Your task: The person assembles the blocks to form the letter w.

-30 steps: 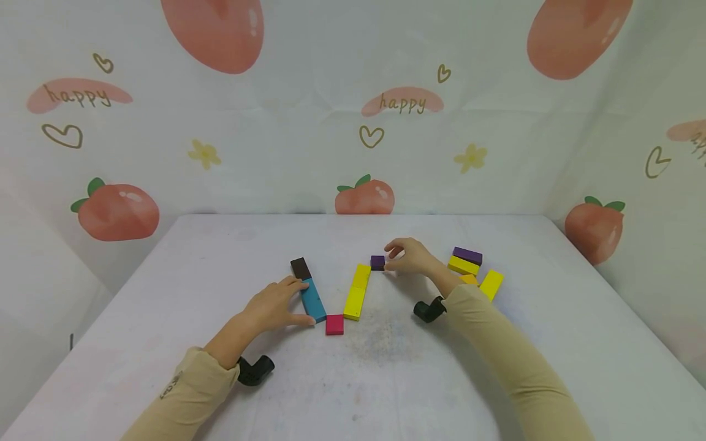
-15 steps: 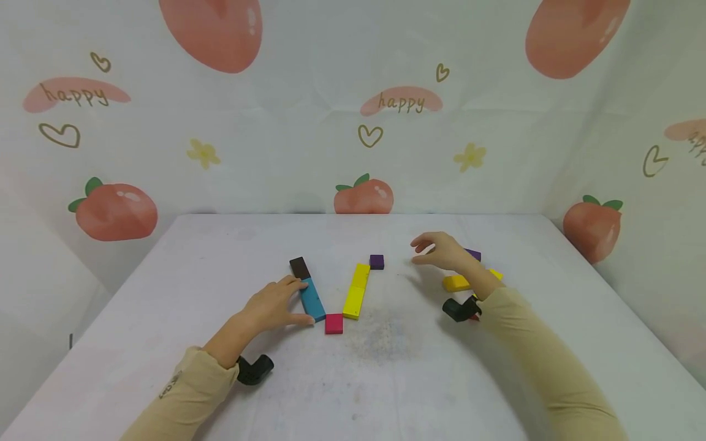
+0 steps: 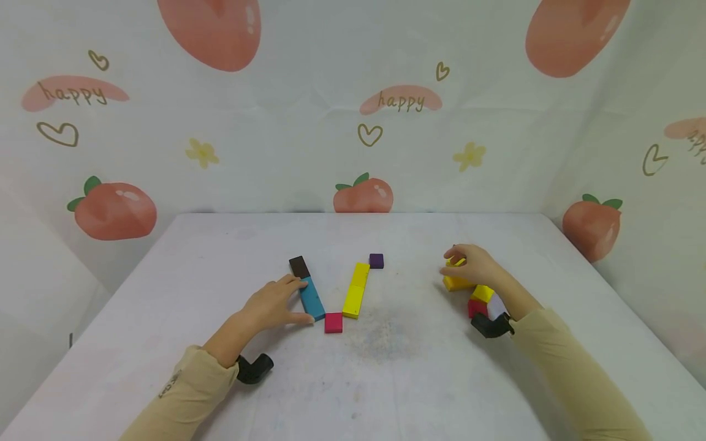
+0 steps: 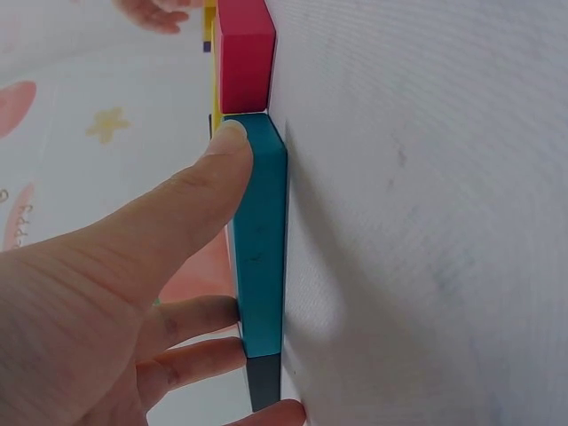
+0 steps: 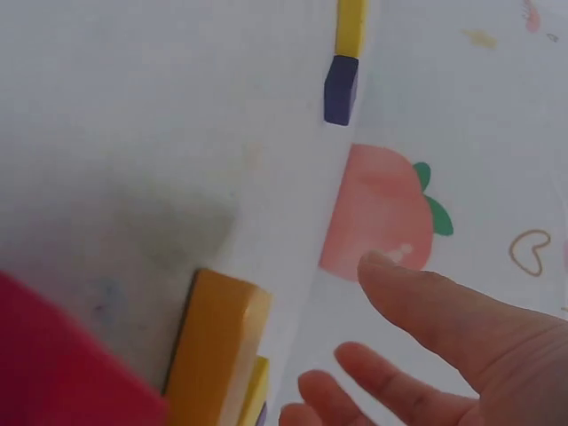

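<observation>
The right hand (image 3: 475,267) holds nothing: its thumb stands apart from loosely bent fingers, just by a smooth yellow oblong block (image 3: 456,284) it partly hides; contact cannot be told. Nearby, toward the right edge of the white table (image 3: 419,392), lie a small yellow block (image 3: 483,293) and a red block (image 3: 475,308). The left hand (image 3: 271,305) rests its relaxed thumb and fingertips against a flat blue oblong block (image 3: 313,300) near mid-table, between a dark block (image 3: 299,266) and a red square block (image 3: 333,323). The step looks like reaching for a loose block; taking one calls for thumb and fingers on opposite sides. Against a second ago, the right hand has left the purple square block (image 3: 376,261); the left hand stays put.
</observation>
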The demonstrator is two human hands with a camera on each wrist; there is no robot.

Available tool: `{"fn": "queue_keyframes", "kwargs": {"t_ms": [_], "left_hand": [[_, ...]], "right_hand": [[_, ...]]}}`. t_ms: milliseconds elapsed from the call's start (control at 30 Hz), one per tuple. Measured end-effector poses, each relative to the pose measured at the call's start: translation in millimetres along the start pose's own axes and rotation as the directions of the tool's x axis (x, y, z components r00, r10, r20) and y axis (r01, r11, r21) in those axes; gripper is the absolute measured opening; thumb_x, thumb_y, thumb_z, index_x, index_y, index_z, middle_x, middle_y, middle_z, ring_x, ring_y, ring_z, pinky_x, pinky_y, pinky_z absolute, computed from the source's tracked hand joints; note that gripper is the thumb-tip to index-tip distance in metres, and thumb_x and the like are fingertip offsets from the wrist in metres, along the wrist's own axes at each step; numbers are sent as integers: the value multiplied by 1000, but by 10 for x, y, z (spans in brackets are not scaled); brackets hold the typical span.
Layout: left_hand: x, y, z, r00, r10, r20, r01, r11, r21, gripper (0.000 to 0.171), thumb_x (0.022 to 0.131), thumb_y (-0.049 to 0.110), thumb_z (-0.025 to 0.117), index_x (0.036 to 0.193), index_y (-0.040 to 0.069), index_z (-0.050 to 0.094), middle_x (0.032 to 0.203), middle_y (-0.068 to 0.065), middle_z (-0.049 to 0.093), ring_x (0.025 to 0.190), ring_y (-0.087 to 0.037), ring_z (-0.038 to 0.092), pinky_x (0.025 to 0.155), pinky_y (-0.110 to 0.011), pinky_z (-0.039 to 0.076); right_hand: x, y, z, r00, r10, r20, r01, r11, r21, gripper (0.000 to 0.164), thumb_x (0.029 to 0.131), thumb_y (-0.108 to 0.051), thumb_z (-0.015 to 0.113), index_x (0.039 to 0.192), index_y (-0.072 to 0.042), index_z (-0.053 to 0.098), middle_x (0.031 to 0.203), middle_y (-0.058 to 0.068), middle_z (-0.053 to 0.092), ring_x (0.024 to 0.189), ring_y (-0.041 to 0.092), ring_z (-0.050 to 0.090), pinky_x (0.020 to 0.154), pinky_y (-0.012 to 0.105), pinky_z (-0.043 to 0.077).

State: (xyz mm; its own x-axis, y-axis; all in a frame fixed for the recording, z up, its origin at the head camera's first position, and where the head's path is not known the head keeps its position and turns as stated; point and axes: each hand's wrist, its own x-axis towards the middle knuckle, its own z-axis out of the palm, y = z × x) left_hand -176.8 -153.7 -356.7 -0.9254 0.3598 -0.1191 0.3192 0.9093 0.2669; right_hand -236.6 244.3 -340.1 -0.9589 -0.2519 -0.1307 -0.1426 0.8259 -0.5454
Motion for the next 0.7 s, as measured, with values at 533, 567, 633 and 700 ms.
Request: {"fn": "queue_keyframes", "kwargs": {"t_ms": [533, 567, 633, 700], "left_hand": [[-3, -9, 11, 1000, 4, -1, -4, 1000, 2, 78, 75, 46, 73, 135, 2, 47, 141, -24, 42, 120, -43, 48, 98, -54, 44], [-2, -11, 13, 1000, 5, -2, -5, 1000, 2, 78, 75, 46, 73, 134, 2, 47, 140, -24, 42, 120, -43, 48, 98, -54, 44], [-3, -12, 17, 1000, 7, -5, -7, 1000, 3, 78, 75, 46, 73, 134, 2, 48, 140, -24, 43, 120, -44, 48, 98, -54, 44], [-4, -12, 18, 1000, 8, -8, -8, 1000, 2, 78, 75, 46, 73, 134, 2, 48, 140, -24, 43, 120, -44, 48, 98, -54, 44]], "right_hand": [[-172, 91, 123, 990, 140, -20, -141, 987, -78, 69, 81, -44, 69, 120, 8, 45, 113, 29, 51, 97, 35, 49, 81, 41, 50], [-173, 86, 129, 989, 147, -22, -148, 986, -77, 69, 80, -43, 69, 121, 7, 44, 115, 30, 50, 98, 35, 48, 82, 42, 51], [-178, 79, 143, 987, 156, -24, -157, 984, -79, 70, 80, -43, 69, 120, 7, 44, 117, 31, 48, 99, 36, 48, 85, 45, 50], [-177, 74, 160, 987, 158, -30, -160, 983, -87, 69, 80, -42, 70, 120, 7, 44, 119, 31, 48, 100, 37, 47, 88, 48, 49]]}}
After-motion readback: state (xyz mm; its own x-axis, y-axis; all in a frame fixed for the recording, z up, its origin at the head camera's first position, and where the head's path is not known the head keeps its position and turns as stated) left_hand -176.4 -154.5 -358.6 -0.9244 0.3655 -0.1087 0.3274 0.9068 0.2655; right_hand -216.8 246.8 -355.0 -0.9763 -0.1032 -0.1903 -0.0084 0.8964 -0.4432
